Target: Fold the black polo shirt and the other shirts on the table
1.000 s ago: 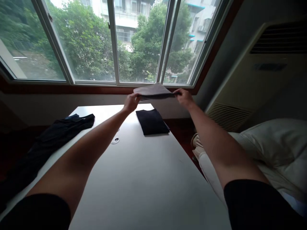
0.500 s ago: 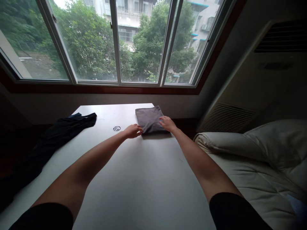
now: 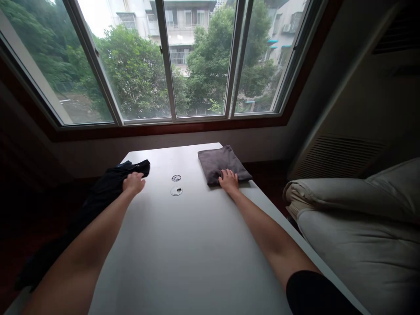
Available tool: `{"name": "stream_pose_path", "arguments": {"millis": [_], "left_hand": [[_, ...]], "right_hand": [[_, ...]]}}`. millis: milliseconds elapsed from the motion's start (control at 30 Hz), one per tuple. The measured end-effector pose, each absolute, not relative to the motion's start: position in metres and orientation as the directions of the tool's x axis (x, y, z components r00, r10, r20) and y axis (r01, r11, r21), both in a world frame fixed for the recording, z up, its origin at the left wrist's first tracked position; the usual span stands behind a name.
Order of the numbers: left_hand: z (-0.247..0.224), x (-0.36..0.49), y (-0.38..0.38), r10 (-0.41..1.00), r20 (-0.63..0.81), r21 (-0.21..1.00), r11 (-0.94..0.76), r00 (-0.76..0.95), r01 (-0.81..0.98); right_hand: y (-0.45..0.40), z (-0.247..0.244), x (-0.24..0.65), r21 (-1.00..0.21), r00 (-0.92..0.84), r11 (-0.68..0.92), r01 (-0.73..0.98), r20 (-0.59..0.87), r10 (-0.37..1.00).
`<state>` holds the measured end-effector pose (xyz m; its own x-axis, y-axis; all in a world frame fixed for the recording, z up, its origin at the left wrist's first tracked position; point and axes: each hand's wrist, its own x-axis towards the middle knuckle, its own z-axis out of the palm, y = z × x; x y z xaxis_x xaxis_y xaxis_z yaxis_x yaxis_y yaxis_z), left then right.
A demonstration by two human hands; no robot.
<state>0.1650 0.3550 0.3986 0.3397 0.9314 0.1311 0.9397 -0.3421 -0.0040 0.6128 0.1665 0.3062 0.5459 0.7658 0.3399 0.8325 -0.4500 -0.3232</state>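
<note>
A folded grey garment (image 3: 220, 162) lies at the far right of the white table (image 3: 193, 245), stacked on a dark folded one that is now hidden. My right hand (image 3: 229, 180) rests flat on the grey garment's near edge, fingers spread. My left hand (image 3: 133, 182) reaches to the far left and touches the end of an unfolded black garment (image 3: 98, 197) that drapes along the table's left edge. Whether its fingers grip the cloth cannot be made out.
Two round cable grommets (image 3: 176, 184) sit in the table between my hands. A wide window (image 3: 170, 65) runs behind the table. A bed with a white duvet (image 3: 354, 227) stands close on the right, with an air conditioner (image 3: 361, 109) behind it.
The grey garment went down from the air onto the dark folded one. My left hand then left the stack and moved left to the black garment. The view has shifted left.
</note>
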Motion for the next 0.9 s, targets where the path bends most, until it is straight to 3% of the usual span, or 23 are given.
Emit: {"name": "stream_pose_path", "arguments": {"millis": [100, 200, 367, 600, 767, 833, 900], "left_hand": [[0.379, 0.104, 0.367, 0.986, 0.169, -0.004, 0.005, -0.005, 1.0], [0.359, 0.069, 0.363, 0.986, 0.1, -0.017, 0.136, -0.134, 0.991], [0.36, 0.099, 0.33, 0.999, 0.037, -0.074, -0.027, 0.03, 0.997], [0.355, 0.213, 0.273, 0.969, 0.029, 0.017, -0.245, 0.245, 0.969], [0.358, 0.277, 0.201, 0.895, -0.045, 0.234, -0.423, 0.444, 0.876], [0.366, 0.295, 0.171, 0.788, -0.085, 0.423, -0.526, 0.61, 0.738], [0.375, 0.308, 0.15, 0.594, -0.094, 0.659, -0.564, 0.799, 0.497]], "right_hand": [[0.173, 0.305, 0.605, -0.352, 0.602, -0.493, 0.796, 0.373, 0.706], [0.18, 0.295, 0.59, -0.344, 0.596, -0.488, 0.802, 0.421, 0.683], [0.182, 0.286, 0.595, -0.356, 0.526, -0.401, 0.844, 0.405, 0.748], [0.17, 0.288, 0.611, -0.33, 0.51, -0.395, 0.857, 0.435, 0.742], [0.165, 0.295, 0.607, -0.339, 0.459, -0.323, 0.884, 0.491, 0.74], [0.165, 0.299, 0.601, -0.336, 0.393, -0.246, 0.909, 0.496, 0.774], [0.165, 0.303, 0.595, -0.332, 0.307, -0.158, 0.93, 0.464, 0.831]]}}
